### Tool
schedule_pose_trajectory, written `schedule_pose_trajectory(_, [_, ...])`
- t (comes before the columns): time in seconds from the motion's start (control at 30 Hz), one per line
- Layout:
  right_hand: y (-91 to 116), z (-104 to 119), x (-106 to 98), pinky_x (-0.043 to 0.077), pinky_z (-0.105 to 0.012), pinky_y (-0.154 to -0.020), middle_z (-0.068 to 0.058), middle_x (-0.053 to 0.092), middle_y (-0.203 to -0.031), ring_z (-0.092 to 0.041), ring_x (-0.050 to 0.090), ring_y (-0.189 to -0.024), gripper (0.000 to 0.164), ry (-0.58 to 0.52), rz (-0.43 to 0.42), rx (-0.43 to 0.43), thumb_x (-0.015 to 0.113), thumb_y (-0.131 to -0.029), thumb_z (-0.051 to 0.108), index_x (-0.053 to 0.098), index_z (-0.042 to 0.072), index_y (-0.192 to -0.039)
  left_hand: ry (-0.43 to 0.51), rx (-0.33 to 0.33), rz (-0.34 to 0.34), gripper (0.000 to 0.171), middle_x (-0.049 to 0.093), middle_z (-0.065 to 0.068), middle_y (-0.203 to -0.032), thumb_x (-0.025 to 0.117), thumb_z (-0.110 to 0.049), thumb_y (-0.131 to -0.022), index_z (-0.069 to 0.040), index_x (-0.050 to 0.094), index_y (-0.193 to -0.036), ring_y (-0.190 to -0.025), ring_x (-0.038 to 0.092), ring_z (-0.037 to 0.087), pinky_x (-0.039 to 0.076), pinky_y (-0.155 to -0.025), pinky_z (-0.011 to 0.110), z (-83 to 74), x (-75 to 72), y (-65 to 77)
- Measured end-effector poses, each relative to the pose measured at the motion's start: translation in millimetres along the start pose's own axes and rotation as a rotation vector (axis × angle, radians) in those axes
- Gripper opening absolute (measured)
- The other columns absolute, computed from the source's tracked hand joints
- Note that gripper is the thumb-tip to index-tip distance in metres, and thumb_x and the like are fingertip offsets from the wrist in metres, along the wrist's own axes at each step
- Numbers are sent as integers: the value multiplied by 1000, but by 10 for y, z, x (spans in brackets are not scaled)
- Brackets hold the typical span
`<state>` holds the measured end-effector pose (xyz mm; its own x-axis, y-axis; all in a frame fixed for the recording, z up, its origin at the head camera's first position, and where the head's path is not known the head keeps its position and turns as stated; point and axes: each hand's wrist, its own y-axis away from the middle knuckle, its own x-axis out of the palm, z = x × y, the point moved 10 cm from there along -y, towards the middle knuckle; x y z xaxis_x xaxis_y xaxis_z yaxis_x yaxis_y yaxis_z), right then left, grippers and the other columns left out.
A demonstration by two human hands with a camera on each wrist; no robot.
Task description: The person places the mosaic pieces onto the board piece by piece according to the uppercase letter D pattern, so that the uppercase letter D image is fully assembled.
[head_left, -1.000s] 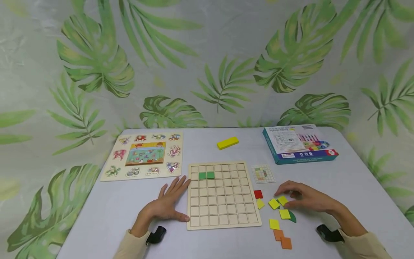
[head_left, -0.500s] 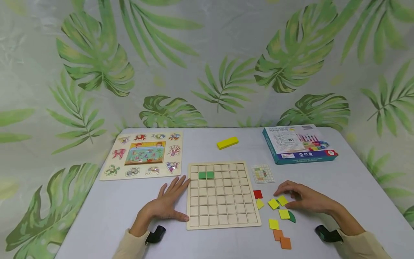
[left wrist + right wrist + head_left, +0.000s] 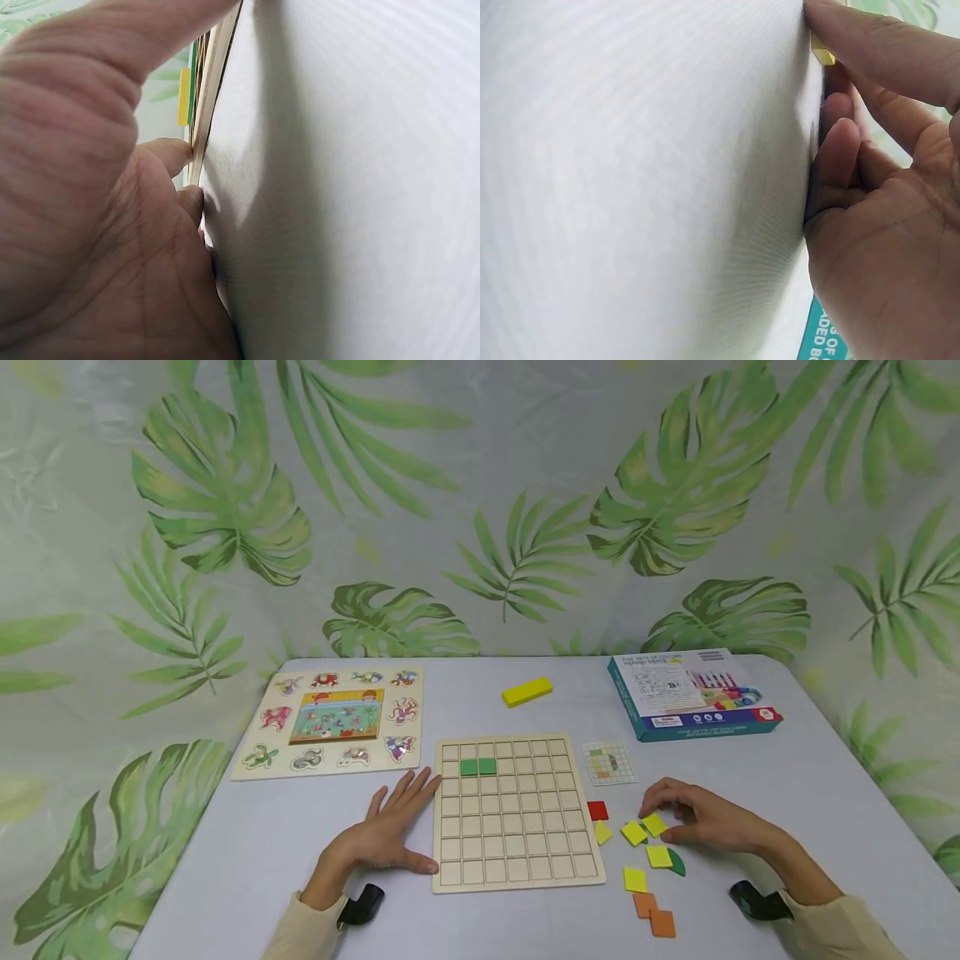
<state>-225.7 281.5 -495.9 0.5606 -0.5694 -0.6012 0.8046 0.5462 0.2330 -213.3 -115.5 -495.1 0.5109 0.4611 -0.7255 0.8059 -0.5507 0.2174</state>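
"Right of the grid board (image 3: 512, 804), what's your right hand (image 3: 708, 818) on?"

"Yellow tile (image 3: 655, 824), pinched between thumb and finger. Right wrist view shows your other fingers (image 3: 838, 150) curled in; from the head they're tucked behind."

"And your left hand (image 3: 386, 839)?"

"Fingers spread, touching the board's left edge. Left wrist view gets fingertips at that edge, though your palm and thumb block plenty."

"Clutter?"

"Near your right hand, another yellow tile (image 3: 659, 857) overlaps a green piece (image 3: 677, 862). Red tile (image 3: 597, 810) beside the board, pattern card (image 3: 610, 763) beyond, box (image 3: 693, 695) farther back on the tabletop (image 3: 525, 927)."
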Motion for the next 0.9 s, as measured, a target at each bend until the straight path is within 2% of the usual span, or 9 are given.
schedule_pose_trajectory(0.2, [-14,36,-16,46,-20,-77,-1,61,-116,-13,52,-97,25,42,-35,-7,79,-86,23,69,23,-110,3,3,-3,124,0,13,-170,89,-44,-70,-11,13,-162,-155,-11,38,-10,-116,67,2,1,-3])
schedule_pose_trajectory(0.33, [-20,88,-43,47,-20,-77,3,64,-112,-12,53,-94,26,112,-74,-22,80,-85,24,69,24,-109,-6,2,-8,124,0,13,-170,89,-45,-70,-11,13,-162,-155,-10,38,-10,-116,67,9,-2,-3])
schedule_pose_trajectory(0.57, [-37,159,-44,50,-18,-88,11,67,-110,-9,57,-97,26,228,-71,-24,79,-86,27,70,26,-111,-10,3,-6,124,0,13,-170,89,-45,-70,-11,13,-162,-155,-10,37,-9,-117,67,4,-12,0])
schedule_pose_trajectory(0.73, [-68,234,-31,51,-18,-84,8,69,-110,-7,56,-90,29,225,-38,-70,78,-88,26,70,20,-115,-24,-1,-1,123,0,12,-170,89,-45,-70,-12,13,-162,-155,-9,37,-8,-117,67,24,-11,6])
schedule_pose_trajectory(0.9, [-137,387,-82,50,-21,-78,7,70,-106,-8,55,-85,28,253,-63,-125,78,-88,25,71,18,-113,-15,11,1,122,1,11,-170,88,-46,-71,-14,13,-162,-156,-9,37,-8,-117,67,17,4,-4])
